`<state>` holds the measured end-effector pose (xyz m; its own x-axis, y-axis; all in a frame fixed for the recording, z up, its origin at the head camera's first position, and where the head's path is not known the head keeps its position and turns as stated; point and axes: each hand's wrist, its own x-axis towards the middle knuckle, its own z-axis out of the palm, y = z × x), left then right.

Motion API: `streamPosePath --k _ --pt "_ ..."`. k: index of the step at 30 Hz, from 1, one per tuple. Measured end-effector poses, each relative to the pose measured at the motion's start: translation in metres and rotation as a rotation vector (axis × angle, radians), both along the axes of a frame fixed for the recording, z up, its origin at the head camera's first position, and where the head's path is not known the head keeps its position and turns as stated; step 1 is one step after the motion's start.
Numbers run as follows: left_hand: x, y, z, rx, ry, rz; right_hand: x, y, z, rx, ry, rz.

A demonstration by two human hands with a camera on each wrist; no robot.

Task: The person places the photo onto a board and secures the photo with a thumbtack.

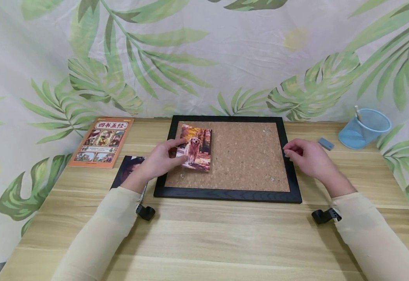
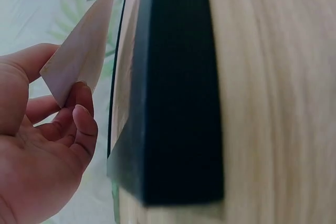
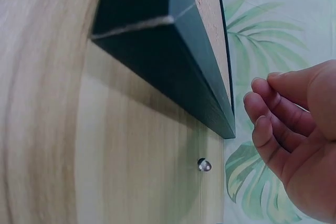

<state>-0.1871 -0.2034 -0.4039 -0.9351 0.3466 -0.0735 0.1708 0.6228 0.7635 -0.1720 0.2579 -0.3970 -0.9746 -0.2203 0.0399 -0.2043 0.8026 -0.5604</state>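
My left hand [image 1: 162, 158] pinches a photo [image 1: 199, 150] of a golden dog among autumn trees, tilted over the left part of a black-framed cork board [image 1: 250, 156]. The photo's pale back [image 2: 86, 51] faces the left wrist camera. Beside the board's right frame edge is my right hand [image 1: 304, 156], fingers loosely bent and thumb close to the index fingertip. Nothing shows between those fingertips in the right wrist view. A small clear push pin [image 3: 204, 165] is near that edge, below the hand. Small shiny pins, one a clear pin [image 1: 271, 178], sit in the cork.
An orange comic-style book [image 1: 102, 142] lies at the back left. Another dark picture [image 1: 128, 168] is partly hidden under my left forearm. A blue mesh pen cup [image 1: 362, 130] leans at the back right, near a small blue eraser-like block [image 1: 326, 144]. Leaf-patterned cloth hangs behind the table.
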Motion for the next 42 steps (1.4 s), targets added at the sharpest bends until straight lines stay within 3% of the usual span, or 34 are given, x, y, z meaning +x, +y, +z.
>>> streamPosePath --k 6,19,32,42 --pt "-0.003 0.013 -0.003 -0.034 -0.033 -0.024 0.0 -0.006 0.002 0.003 -0.015 0.007" --pt "-0.01 0.024 -0.007 -0.204 -0.036 -0.068 -0.01 -0.033 0.006 -0.054 -0.059 0.074" --pt "-0.012 0.028 -0.007 -0.218 -0.038 -0.096 -0.038 -0.086 0.004 -0.201 -0.159 0.132" --pt "-0.011 0.029 -0.007 -0.242 -0.029 -0.1 -0.064 -0.141 0.003 -0.275 -0.3 0.092"
